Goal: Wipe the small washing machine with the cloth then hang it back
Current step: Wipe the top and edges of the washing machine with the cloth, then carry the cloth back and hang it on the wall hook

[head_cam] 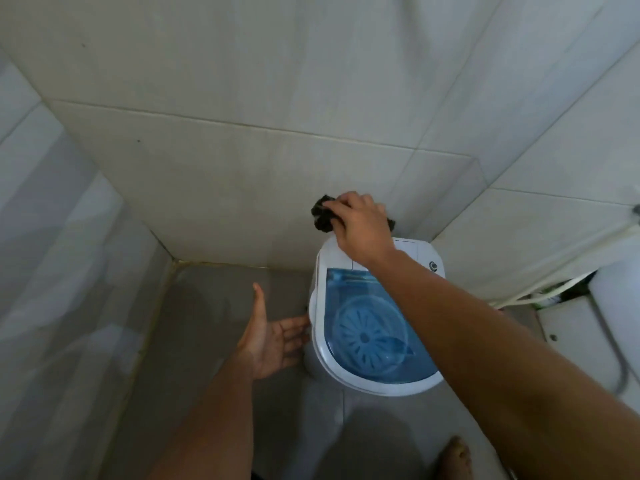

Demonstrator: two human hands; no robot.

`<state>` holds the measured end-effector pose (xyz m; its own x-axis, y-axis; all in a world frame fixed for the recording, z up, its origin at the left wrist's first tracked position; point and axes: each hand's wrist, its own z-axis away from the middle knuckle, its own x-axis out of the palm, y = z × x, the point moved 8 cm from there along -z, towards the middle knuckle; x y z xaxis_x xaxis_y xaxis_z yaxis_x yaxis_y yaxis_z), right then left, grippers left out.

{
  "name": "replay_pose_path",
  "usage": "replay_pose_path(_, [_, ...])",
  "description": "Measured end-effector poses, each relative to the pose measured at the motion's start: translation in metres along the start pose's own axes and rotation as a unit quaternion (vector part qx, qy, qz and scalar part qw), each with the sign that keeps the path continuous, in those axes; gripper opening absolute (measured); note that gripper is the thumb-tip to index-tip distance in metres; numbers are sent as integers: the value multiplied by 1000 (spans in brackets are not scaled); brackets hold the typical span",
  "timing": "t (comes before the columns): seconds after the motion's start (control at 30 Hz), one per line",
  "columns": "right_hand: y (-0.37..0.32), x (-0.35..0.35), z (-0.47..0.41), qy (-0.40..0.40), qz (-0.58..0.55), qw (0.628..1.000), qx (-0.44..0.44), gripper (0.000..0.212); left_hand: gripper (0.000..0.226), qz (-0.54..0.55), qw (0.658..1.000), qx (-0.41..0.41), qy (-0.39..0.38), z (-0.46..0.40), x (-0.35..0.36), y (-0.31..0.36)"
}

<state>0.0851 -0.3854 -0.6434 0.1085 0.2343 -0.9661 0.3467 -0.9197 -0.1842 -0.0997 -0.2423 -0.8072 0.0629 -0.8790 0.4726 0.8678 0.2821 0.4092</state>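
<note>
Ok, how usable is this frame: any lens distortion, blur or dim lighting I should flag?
Head view: wide-angle lens bends the wall tile lines strongly; lighting is dim and bluish; the left wall is smeared and soft; the right hand gripping the dark cloth is fairly sharp; the washing machine lid reads clearly; a shadow darkens the floor.

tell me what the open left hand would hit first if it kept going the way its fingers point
Probably the white plastic side of the small washing machine. The left hand is open, palm up, its fingertips pointing right and nearly at that wall; whether they already touch is unclear.
</note>
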Motion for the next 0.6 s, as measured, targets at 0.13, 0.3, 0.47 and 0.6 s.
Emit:
replay_pose_path(0.13, [8,30,19,-18,46,999,13,36,141,-26,1000,5,3,-2,2,2])
replay_pose_path(0.3, [-53,42,114,-41,25,988,-149,48,145,-31,999,8,13,1,4,5])
replay_pose_path(0.47, [-114,55,242,-165,-6,936,-311,37,134,-82,994,21,72,40,29,2])
replay_pose_path(0.6, [-93,56,321,-267,-6,941,-210,26,119,-199,954,95,202,98,42,6])
